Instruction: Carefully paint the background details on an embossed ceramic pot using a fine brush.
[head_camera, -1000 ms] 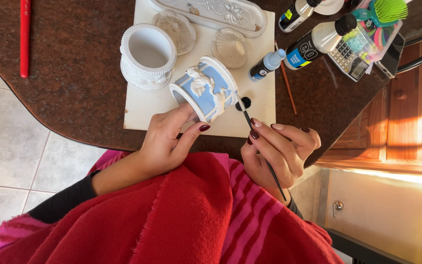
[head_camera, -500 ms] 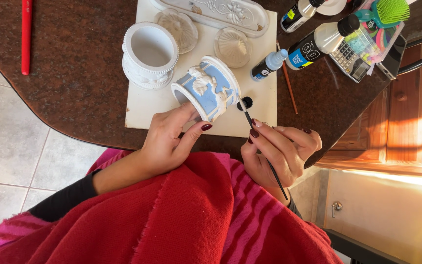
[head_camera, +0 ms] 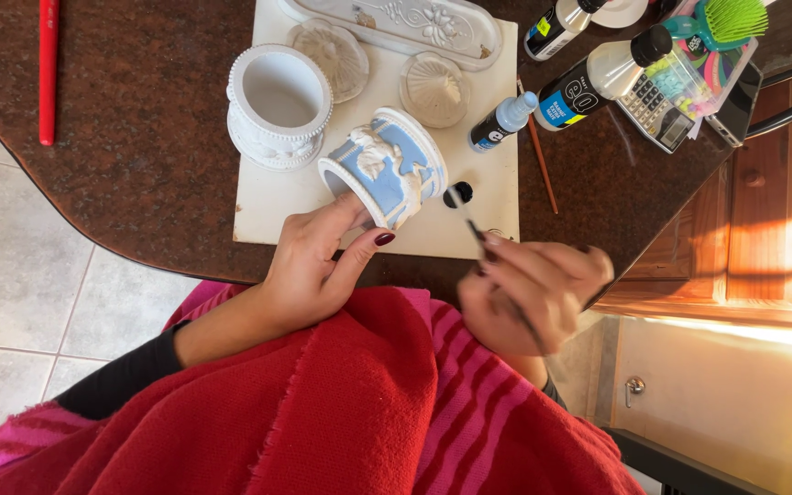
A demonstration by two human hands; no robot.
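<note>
Head view: looking straight down on a dark brown table (head_camera: 139,137) with a rounded edge, tiled floor to the left of it.
Left hand (head_camera: 318,261): fingers and thumb closed round the lower rim of a blue and white relief pot (head_camera: 387,170), which is tipped on its side with the open mouth facing left and down.
Pot position: held over the near part of a white board (head_camera: 277,206), just beside a plain white pot (head_camera: 277,101) that stands upright with its beaded rim up.
Right hand (head_camera: 533,293): blurred, fingers pinched shut on a thin brush (head_camera: 469,220); the brush tip sits close to a small black cap (head_camera: 458,193) on the board, and I cannot tell whether they touch.
Board edges: its near edge runs close to the table's curved lip; its right edge lies beside a thin brown stick (head_camera: 538,156) on the bare table.
Back of the board: two clear ribbed lids (head_camera: 433,89) and a long white oval tray (head_camera: 396,23) fill the far strip.
Right side: a small blue-capped bottle (head_camera: 501,119), a larger paint bottle (head_camera: 598,78), a calculator (head_camera: 662,105) and a green brush (head_camera: 731,18) crowd the far right corner.
Open room: bare table lies left of the board, reaching out to a red stick (head_camera: 48,69) near the left edge.
Near side: a red blanket (head_camera: 341,412) covers the lap, hard against the table's edge under both hands.
</note>
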